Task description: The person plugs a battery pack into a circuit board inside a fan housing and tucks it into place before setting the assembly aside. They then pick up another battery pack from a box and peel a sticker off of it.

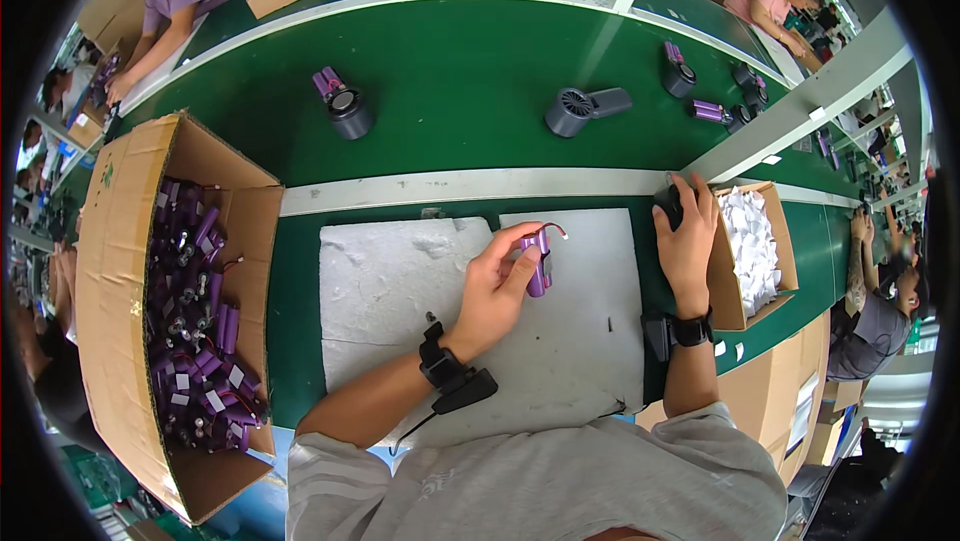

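Note:
My left hand (500, 286) pinches a purple battery pack (537, 266) over the foam mats. A short lead with a small white connector (564, 235) curls off the pack's top. At the far right, by the white rail, the fingers of my right hand (688, 236) curl round a dark rounded part (668, 203). Most of that part is hidden, so its kind does not show. To the left of my left hand, an open cardboard box (262, 231) holds many purple battery packs (205, 331) with wires.
White foam mats (400, 261) lie before me. A carton (785, 231) of white paper pieces stands right of my right hand. Beyond the white rail (400, 191), grey round housings (350, 116) and a handled fan unit (570, 113) rest on the green belt. A slanted post (800, 106) rises at right. Other people work around.

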Demonstrator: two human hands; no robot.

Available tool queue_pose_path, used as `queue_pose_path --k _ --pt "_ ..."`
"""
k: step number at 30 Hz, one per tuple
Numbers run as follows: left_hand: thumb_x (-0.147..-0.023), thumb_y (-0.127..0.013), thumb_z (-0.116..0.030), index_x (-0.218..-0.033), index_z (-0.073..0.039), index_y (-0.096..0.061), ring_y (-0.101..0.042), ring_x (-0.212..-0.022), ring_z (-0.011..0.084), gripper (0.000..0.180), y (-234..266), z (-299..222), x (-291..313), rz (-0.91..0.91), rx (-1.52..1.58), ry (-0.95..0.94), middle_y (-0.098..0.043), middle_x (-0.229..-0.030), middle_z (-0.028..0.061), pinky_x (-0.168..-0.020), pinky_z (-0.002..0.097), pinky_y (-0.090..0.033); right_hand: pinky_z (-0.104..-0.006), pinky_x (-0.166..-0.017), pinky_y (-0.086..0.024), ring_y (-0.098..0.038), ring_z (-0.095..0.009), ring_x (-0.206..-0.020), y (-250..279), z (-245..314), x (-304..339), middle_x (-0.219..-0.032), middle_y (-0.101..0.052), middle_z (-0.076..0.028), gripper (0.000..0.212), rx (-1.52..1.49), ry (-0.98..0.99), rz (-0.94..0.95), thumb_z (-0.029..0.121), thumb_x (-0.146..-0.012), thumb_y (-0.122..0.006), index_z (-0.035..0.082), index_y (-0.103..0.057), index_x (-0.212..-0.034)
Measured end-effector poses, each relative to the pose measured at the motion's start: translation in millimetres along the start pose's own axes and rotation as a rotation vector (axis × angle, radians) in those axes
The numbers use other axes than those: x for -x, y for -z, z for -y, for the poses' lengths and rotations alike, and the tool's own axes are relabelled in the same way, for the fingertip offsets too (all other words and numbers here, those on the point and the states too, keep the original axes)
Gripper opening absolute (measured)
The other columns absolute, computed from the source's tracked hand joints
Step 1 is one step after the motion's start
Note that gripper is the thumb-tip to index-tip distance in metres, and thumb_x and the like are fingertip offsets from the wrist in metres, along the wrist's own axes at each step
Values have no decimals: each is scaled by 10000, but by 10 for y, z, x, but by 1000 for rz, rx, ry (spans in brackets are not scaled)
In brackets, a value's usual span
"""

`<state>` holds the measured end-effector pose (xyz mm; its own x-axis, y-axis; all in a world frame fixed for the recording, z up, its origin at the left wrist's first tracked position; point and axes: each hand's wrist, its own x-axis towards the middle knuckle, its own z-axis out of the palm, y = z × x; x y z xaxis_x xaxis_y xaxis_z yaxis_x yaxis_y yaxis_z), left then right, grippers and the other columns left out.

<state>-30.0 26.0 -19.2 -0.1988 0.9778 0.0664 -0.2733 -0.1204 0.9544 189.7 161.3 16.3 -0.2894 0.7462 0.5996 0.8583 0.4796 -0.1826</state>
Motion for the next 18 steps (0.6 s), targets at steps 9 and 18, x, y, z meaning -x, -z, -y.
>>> queue_pose_path --k 9,18 --pt "-1014 -431 -231 -1312 -85 -451 -559 -703 69 333 62 -39 17 -106 169 13 -623 -1135 60 -546 204 -435 -314 -854 -489 -583 -270 -1035 155 -66 -116 -1244 -544 -125 445 -295 -50 142 -31 -798 -644 73 -571 -1225" --pt "-1019 -413 -255 -1335 -84 -427 -539 -798 70 359 103 -107 -14 -310 112 -90 -564 -1177 59 -622 210 -447 -216 -636 -456 -568 -111 -774 156 922 43 -1179 -562 -97 575 -534 54 486 100 -796 -716 18 -493 -1320"
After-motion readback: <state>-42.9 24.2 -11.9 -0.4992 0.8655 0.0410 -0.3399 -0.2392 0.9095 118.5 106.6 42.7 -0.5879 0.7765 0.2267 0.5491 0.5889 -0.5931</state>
